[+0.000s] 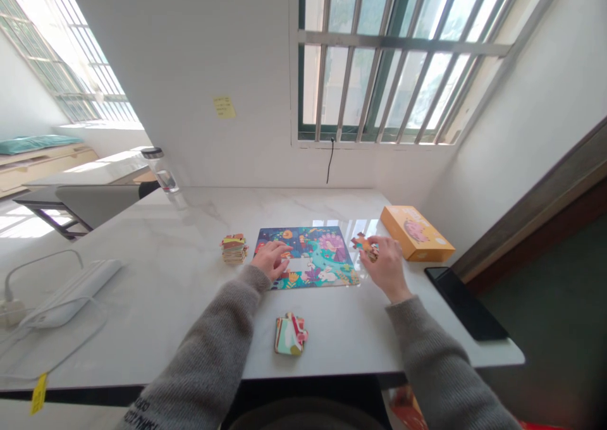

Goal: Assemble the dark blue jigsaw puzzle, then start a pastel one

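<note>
A colourful jigsaw puzzle (327, 246) lies on the white table, largely put together, with a pale gap left of its lower middle. My left hand (271, 259) rests over the puzzle's left side, fingers stretched out and apart, and hides part of it. Just right of the puzzle, my right hand (386, 262) has its fingers closed around jigsaw pieces (361, 241); an orange one sticks out past the fingertips. How many it grips is hidden. A stack of pieces (234, 250) stands left of the puzzle, and a smaller pile of pieces (290, 335) lies near the front edge.
An orange box (417, 233) sits at the back right, with a black phone-like slab (465, 303) in front of it. A clear bottle (162, 171) stands at the back left. A white power strip (71, 294) with cables lies at the left. Behind the table (203, 215) rises a wall with a barred window.
</note>
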`<state>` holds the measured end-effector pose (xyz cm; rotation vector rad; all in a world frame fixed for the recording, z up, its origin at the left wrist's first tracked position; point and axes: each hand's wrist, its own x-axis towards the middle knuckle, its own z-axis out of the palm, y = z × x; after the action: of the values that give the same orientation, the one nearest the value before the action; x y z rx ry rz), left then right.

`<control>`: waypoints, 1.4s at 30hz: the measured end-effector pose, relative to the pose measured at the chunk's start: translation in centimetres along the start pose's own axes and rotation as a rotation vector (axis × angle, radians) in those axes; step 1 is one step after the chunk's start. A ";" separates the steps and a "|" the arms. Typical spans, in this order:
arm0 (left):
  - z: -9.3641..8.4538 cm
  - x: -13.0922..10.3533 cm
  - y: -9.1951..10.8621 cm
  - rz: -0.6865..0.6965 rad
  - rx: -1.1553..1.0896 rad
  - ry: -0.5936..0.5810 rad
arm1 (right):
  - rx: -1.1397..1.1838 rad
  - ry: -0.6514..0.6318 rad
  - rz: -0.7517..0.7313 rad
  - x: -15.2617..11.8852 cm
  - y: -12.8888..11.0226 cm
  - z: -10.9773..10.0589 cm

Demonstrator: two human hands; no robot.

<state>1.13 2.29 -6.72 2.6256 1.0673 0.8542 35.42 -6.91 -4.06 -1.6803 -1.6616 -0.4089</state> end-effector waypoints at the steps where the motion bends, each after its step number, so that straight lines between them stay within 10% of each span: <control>1: 0.0 0.0 0.2 0.012 -0.017 -0.011 | 0.070 -0.050 -0.085 -0.1 -1.1 0.3; 7: 0.4 0.1 1.2 0.073 -0.065 -0.078 | 0.291 -0.350 -0.446 0.1 -7.5 2.3; 16: 0.4 0.3 -0.1 0.033 0.000 -0.059 | 0.424 -0.374 -0.534 1.8 -10.9 5.5; 31: 1.2 0.2 1.8 0.163 0.059 0.088 | 0.941 -0.273 0.109 -0.9 -10.8 7.3; 42: 1.8 0.4 2.2 0.150 -0.030 0.068 | 1.114 -0.377 0.227 -0.7 -9.6 8.0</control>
<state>3.69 0.99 -7.24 2.6965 0.8741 0.9890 24.03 -2.91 -7.41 -1.0583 -1.4497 0.8587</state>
